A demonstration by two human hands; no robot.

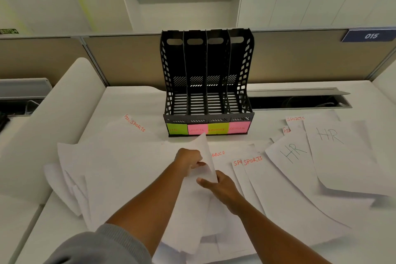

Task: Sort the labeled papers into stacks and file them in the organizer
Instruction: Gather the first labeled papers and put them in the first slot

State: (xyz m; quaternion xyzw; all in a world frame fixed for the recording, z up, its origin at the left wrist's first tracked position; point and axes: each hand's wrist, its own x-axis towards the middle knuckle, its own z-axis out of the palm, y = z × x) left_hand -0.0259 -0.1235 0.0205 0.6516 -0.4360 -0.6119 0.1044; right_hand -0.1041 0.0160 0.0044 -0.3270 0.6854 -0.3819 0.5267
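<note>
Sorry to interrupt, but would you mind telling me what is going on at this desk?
A person is sorting loose labeled papers spread over the desk. Both hands hold one sheet: the left hand pinches it near the top, the right hand grips its lower edge. The black organizer behind, with slots tagged HR, Sports, Finance and Admin, is empty. Two HR sheets lie on the right.
</note>
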